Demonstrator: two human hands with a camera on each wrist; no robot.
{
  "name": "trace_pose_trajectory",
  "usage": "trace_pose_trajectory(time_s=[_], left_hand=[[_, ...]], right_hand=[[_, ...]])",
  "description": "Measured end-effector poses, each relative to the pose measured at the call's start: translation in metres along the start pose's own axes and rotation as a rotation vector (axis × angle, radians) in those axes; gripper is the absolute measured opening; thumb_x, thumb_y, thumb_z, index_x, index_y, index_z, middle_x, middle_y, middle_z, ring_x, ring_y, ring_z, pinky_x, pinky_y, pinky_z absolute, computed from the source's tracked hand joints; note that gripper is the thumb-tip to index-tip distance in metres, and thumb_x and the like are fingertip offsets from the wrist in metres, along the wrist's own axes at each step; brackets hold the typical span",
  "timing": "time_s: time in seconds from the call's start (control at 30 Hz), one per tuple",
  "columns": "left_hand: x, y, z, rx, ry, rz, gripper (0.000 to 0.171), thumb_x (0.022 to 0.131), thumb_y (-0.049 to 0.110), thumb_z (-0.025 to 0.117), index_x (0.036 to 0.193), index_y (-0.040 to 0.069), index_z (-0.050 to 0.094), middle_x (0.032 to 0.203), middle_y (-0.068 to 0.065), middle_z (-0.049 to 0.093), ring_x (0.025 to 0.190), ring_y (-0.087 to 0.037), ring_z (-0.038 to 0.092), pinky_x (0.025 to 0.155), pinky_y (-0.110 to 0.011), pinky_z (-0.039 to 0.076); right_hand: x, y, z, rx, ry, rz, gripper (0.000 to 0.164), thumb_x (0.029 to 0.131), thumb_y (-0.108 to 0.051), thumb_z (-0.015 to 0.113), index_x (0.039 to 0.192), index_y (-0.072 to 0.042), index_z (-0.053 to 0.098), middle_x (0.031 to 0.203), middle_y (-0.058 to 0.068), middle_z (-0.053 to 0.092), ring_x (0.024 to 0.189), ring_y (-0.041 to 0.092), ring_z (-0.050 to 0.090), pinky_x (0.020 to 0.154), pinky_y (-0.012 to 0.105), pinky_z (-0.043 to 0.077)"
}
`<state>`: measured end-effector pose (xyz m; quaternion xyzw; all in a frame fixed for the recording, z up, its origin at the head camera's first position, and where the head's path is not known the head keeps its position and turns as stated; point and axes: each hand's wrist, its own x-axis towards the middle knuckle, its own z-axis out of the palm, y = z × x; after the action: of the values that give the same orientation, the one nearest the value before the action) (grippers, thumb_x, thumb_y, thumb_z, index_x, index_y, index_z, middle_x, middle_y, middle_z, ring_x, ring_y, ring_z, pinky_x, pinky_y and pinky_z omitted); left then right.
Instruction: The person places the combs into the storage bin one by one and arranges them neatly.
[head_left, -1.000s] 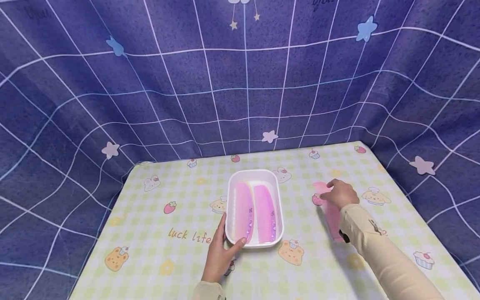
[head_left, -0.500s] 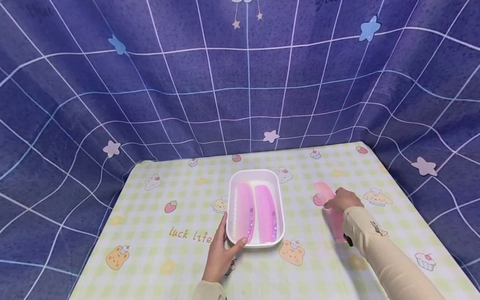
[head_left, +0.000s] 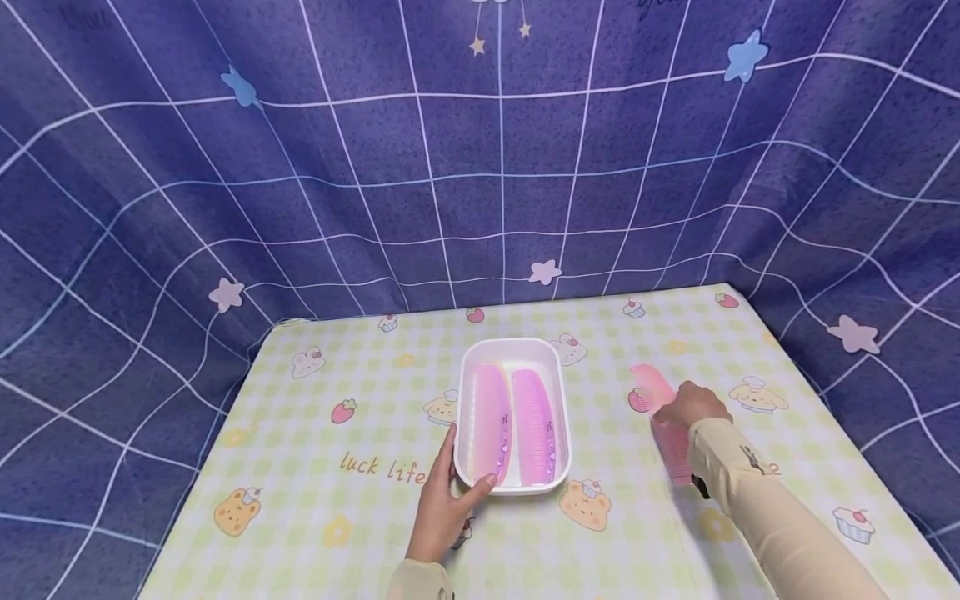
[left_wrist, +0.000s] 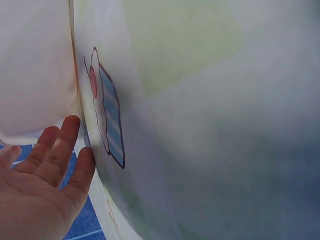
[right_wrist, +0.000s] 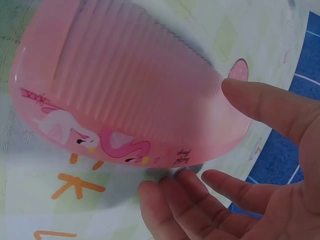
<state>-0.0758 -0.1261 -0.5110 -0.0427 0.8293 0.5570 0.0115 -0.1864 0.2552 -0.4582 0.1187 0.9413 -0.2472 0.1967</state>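
Observation:
In the head view a white plastic tray [head_left: 525, 491] stands mid-table, holding a pink comb [head_left: 489, 408] and a purple-pink comb [head_left: 531, 417] side by side. My left hand [head_left: 437, 512] grips its near left corner, thumb over the rim and fingers along the outer wall; the left wrist view shows these fingers [left_wrist: 70, 135] close against the tray and cloth. To the right, a translucent pink comb [head_left: 651, 383] printed with swans lies under my right hand [head_left: 693, 406]. In the right wrist view, my thumb [right_wrist: 240, 90] is at its toothed edge and the other fingertips at its spine, pinching it across.
A checked tablecloth [head_left: 300, 442] with cartoon prints covers the table. Its far edge meets a blue curtain [head_left: 375, 208] with white grid lines and stars, which also hangs at both sides. Patterned cloth lies between the tray and the right comb.
My right hand has moved slightly right and down over the translucent pink comb, its spread fingers closing across it. My left hand stays on the tray. The whole head view has drifted slightly.

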Motion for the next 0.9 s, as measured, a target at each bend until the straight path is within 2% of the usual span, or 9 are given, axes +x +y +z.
trace_pose_trajectory(time_s=[0.43, 0.57, 0.7, 0.9], left_hand=[[-0.0002, 0.0007, -0.0016, 0.009, -0.008, -0.005, 0.1, 0.088, 0.044, 0.08, 0.164, 0.021, 0.02, 0.164, -0.017, 0.028, 0.142, -0.042, 0.041, 0.118, -0.059, 0.03], [-0.001, 0.0007, -0.0013, 0.01, -0.005, -0.002, 0.101, 0.087, 0.042, 0.08, 0.164, 0.02, 0.02, 0.164, -0.017, 0.028, 0.142, -0.042, 0.041, 0.118, -0.059, 0.03], [-0.0012, 0.0008, -0.0014, 0.002, -0.003, -0.001, 0.101, 0.086, 0.041, 0.081, 0.164, 0.02, 0.02, 0.164, -0.017, 0.028, 0.142, -0.042, 0.041, 0.118, -0.058, 0.028], [-0.0004, 0.0007, -0.0016, -0.016, -0.004, 0.0, 0.101, 0.087, 0.042, 0.081, 0.164, 0.02, 0.02, 0.164, -0.016, 0.028, 0.143, -0.04, 0.04, 0.119, -0.056, 0.028]], right_hand=[[0.0039, 0.0023, 0.0048, 0.011, 0.025, -0.01, 0.062, 0.075, -0.023, 0.078, 0.117, 0.016, 0.055, 0.11, 0.036, 0.061, 0.094, 0.043, 0.061, 0.079, 0.055, 0.055], [0.0026, 0.0031, 0.005, 0.038, 0.036, -0.014, 0.062, 0.074, -0.023, 0.078, 0.117, 0.016, 0.056, 0.112, 0.036, 0.061, 0.097, 0.044, 0.061, 0.081, 0.055, 0.055], [0.0017, 0.0024, 0.0051, 0.081, 0.042, -0.003, 0.065, 0.074, -0.021, 0.08, 0.119, 0.017, 0.052, 0.117, 0.039, 0.057, 0.104, 0.048, 0.059, 0.087, 0.058, 0.053], [0.0013, 0.0017, 0.0056, 0.111, 0.042, -0.017, 0.066, 0.075, -0.018, 0.08, 0.119, 0.017, 0.045, 0.116, 0.039, 0.055, 0.107, 0.052, 0.056, 0.091, 0.06, 0.051]])
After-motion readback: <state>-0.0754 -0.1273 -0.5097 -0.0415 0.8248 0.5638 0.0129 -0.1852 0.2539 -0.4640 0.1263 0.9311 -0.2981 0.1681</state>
